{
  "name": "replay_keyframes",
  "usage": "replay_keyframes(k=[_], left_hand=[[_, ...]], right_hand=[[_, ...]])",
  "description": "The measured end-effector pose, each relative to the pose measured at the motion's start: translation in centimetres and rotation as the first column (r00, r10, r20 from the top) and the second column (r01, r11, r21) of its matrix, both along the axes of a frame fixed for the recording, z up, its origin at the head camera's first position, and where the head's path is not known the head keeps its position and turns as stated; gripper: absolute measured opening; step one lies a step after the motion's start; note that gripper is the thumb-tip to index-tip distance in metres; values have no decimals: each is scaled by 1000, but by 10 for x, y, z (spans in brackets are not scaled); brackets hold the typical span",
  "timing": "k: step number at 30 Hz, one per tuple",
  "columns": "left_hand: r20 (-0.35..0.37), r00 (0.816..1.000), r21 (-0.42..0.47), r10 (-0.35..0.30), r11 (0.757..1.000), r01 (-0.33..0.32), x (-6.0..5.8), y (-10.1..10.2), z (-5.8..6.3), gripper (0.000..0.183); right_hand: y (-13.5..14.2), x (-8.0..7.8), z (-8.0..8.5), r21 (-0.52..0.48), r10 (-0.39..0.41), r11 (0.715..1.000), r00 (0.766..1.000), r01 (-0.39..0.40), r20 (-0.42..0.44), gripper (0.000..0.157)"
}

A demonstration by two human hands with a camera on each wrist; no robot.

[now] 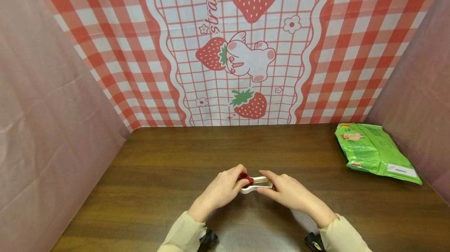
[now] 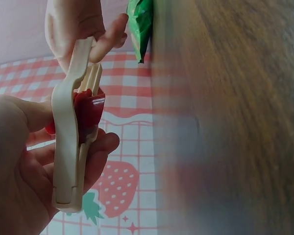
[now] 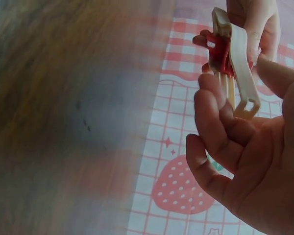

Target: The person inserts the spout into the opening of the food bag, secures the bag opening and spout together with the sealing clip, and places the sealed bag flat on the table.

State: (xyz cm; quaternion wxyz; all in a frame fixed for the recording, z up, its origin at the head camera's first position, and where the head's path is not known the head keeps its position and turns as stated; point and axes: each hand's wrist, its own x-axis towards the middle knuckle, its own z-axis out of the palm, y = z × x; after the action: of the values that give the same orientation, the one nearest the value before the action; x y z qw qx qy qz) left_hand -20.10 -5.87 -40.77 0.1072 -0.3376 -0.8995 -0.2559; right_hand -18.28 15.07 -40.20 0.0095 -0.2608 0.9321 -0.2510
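Observation:
Close over the brown table, a small hand tool with a white frame (image 1: 249, 190) and a red middle piece (image 1: 250, 181) spans both hands. Its exact kind does not show. My left hand (image 1: 225, 189) grips the end with the red piece, thumb on one side and fingers on the other. At the opposite end, my right hand (image 1: 290, 192) holds the frame between thumb and curved fingers. Pale parallel bars (image 2: 92, 77) run along inside the frame in the left wrist view. The right wrist view has a rectangular slot in the frame's end (image 3: 248, 105), beside the right fingers.
A green plastic packet (image 1: 376, 150) lies at the table's back right. Behind the wooden table (image 1: 158, 166) hangs a red-and-white checked cloth (image 1: 119, 49) with strawberry prints. Pinkish curtains (image 1: 45, 99) close off both sides.

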Motion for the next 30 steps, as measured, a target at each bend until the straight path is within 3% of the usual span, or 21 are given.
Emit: replay_keyframes(k=[5,19,30], left_hand=[[-1,1000,3,5,1000,-5,0,1,-1,13],[-7,999,-24,-47,999,47,1,2,-5,18],[36,998,-44,-54,997,56,0,3,-9,18]], right_hand=[[-2,1,0,-44,11,999,997,-7,83,54],[-3,-3,-7,-16,30,999,999,-30,30,51],[-2,-2,-13,-19,88,996,990,-86,107,44]])
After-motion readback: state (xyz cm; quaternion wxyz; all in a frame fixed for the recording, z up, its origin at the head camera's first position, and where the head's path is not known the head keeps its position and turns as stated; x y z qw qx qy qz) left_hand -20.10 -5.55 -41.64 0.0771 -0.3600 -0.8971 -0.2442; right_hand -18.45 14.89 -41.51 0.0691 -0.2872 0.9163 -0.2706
